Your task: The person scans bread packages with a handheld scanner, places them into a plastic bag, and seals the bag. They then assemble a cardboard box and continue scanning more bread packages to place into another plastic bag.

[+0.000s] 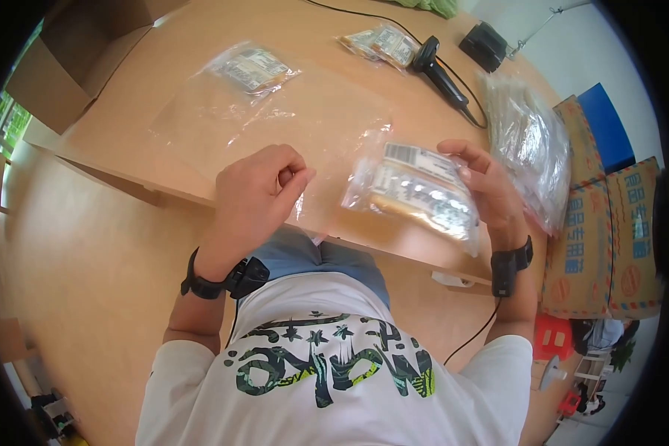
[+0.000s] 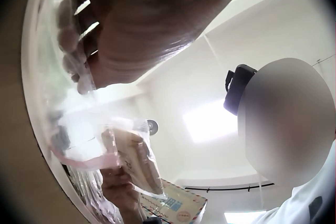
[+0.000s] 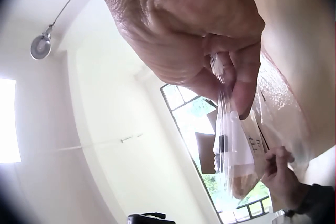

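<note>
In the head view, the right hand [image 1: 487,186] pinches the edge of a clear zip bag [image 1: 424,189] with its thumb and fingers. White printed labels and a yellowish-brown item show inside that bag, which is tilted over the table's near edge. The left hand [image 1: 264,186] has curled fingers, with thumb and forefinger close together on the edge of a large clear plastic bag [image 1: 327,130]. This bag spreads thinly over the table. The left wrist view shows its film [image 2: 44,71] across the left fingers. The right wrist view shows bunched plastic between the right fingers [image 3: 244,85].
Another labelled packet [image 1: 253,70] lies farther back, and more packets [image 1: 383,44] sit beside a black barcode scanner [image 1: 442,78]. A stack of clear bags [image 1: 528,141] is at the right, against cardboard boxes [image 1: 602,238]. An open carton [image 1: 74,67] stands at the back left.
</note>
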Available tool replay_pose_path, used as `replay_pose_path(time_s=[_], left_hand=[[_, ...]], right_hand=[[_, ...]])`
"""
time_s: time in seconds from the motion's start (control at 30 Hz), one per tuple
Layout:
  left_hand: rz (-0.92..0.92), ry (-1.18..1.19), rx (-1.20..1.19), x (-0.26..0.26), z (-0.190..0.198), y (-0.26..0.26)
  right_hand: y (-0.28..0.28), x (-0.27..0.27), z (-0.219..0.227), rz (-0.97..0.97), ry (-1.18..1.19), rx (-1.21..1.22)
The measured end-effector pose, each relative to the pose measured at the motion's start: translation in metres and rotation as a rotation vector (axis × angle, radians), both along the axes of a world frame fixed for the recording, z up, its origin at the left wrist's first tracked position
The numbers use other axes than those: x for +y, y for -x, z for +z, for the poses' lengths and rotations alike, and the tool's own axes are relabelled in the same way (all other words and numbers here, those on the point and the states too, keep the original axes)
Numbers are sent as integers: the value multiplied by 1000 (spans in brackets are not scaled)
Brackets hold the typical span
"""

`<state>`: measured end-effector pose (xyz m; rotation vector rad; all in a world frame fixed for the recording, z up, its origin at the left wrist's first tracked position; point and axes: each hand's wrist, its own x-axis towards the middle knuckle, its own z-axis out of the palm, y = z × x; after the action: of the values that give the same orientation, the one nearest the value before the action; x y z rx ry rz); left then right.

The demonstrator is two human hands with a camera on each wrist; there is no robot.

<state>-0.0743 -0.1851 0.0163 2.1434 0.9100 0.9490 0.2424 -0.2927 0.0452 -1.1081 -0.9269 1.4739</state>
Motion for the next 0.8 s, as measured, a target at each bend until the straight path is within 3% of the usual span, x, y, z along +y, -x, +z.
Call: replay_pose_path(time_s=[0.13, 0.27, 0.8], left_hand=[[51, -109, -150, -1, 4, 1], [74, -276, -147, -4, 8, 0], [-11, -543, -152, -6, 0, -2]], right_hand=[[20, 16, 1, 51, 126, -45], [55, 36, 4, -23, 86, -131], [180, 164, -32, 257, 72, 25]])
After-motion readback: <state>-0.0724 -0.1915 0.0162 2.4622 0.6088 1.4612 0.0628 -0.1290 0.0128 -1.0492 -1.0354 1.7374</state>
